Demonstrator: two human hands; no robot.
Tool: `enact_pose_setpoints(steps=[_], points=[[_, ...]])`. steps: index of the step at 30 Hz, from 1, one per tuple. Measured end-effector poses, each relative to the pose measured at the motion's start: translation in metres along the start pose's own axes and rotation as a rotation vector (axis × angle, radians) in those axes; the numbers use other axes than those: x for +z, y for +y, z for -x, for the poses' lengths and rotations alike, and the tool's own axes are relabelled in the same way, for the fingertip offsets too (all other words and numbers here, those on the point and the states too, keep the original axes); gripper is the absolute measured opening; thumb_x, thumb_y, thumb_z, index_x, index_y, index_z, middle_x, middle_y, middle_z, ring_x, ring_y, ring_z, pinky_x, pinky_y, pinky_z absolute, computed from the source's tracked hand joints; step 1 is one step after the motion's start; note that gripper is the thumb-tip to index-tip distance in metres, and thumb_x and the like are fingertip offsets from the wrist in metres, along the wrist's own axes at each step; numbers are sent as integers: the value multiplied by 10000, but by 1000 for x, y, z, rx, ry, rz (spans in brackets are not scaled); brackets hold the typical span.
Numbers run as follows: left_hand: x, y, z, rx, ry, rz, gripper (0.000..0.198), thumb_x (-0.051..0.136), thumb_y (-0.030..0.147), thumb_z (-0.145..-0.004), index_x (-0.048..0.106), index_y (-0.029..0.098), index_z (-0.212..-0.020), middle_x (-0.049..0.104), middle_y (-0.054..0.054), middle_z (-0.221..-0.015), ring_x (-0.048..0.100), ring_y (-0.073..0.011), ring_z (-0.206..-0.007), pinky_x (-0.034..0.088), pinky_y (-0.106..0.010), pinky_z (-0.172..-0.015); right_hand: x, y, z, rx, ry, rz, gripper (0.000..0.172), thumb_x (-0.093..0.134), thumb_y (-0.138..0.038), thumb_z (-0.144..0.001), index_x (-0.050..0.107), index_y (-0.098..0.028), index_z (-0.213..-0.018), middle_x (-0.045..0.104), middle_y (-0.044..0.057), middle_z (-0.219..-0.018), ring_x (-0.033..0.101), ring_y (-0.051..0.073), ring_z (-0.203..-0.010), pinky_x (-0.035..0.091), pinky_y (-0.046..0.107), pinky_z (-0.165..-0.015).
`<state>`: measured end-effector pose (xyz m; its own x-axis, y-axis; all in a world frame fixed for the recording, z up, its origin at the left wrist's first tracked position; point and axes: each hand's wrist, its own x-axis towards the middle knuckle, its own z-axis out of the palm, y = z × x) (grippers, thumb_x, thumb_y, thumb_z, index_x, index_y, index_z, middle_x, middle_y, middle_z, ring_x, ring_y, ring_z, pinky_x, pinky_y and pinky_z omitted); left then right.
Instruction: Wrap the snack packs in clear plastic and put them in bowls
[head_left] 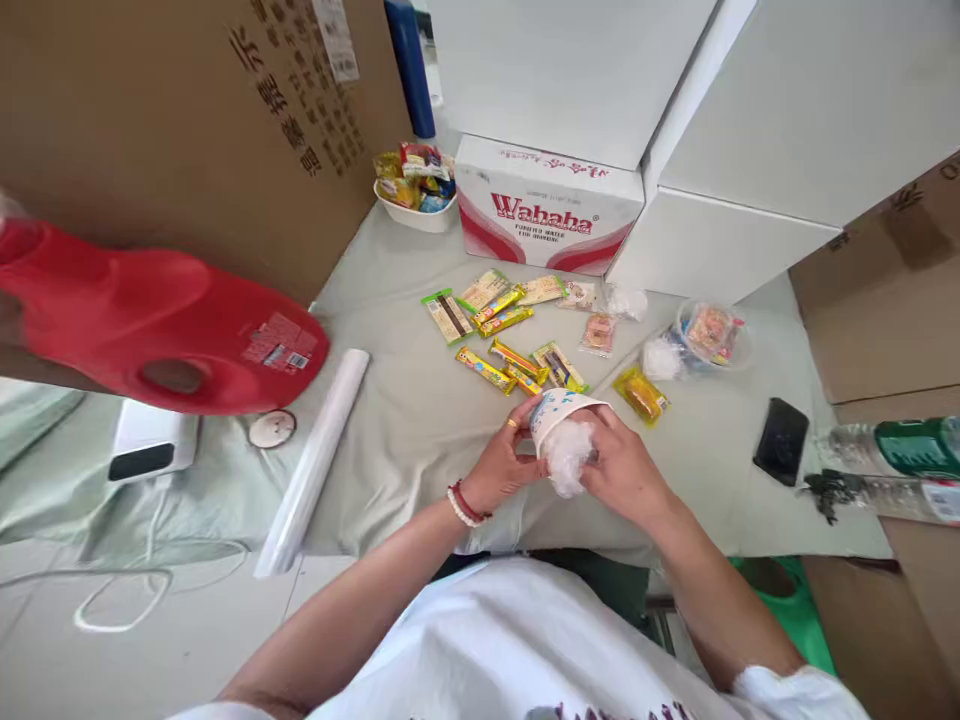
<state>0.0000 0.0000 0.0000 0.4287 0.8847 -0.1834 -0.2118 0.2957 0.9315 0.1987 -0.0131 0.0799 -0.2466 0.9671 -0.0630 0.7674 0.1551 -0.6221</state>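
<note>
One blue-printed paper cup (551,408) sits tilted in my curled left hand (499,468), while my right hand (624,468) has its fingers bent in around crumpled clear plastic (567,455) at the cup's near side. Just beyond both hands, yellow-wrapped bars (484,370) lie on the bench (405,430); farther ahead stands a Wahaha box (547,215).

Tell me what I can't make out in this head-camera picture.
All in the head view:
- Inside of the paper cup: blocked by crumpled plastic and the right hand.
- Red jug's far end: cut off by the left edge.
- Green-labelled bottle's end: cut off by the right edge.
- Yellow packets' small print: too small.
</note>
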Motion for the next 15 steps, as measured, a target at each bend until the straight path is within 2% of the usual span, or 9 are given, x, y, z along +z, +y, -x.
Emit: enact_pose_setpoints(steps=[6,11,13,15], points=[[-8,8,-7,-43,65,-35,982,929,598,-632,516,256,-1455,594,-137,-1367,567,-314,-1228,522,-440,-1004,-6,6,6,3,2,-217,482,665,-153,-748,686,-249,-1219,675,75,-1218,677,252,-1081,566,381,-921],[-17,8,-12,-78,195,23,899,899,597,-678,541,232,-1418,647,-124,-1299,588,-309,-1211,484,-459,-1055,-30,13,6,47,-24,-448,356,787,-296,-769,734,-212,-1111,731,52,-1051,709,208,-865,588,307,-751],[-18,11,-12,-140,236,109,858,881,592,-702,545,245,-1411,652,-115,-1317,593,-322,-1231,523,-441,-992,-50,26,0,54,34,-504,418,841,-385,-751,728,-207,-1112,752,60,-1051,719,220,-865,601,321,-749],[-19,17,-9,-198,263,186,769,850,583,-740,575,258,-1380,638,-101,-1377,594,-333,-1256,553,-412,-930,-77,47,-15,84,211,-455,517,881,-454,-710,719,-203,-1133,756,79,-1094,724,250,-934,608,367,-808]])
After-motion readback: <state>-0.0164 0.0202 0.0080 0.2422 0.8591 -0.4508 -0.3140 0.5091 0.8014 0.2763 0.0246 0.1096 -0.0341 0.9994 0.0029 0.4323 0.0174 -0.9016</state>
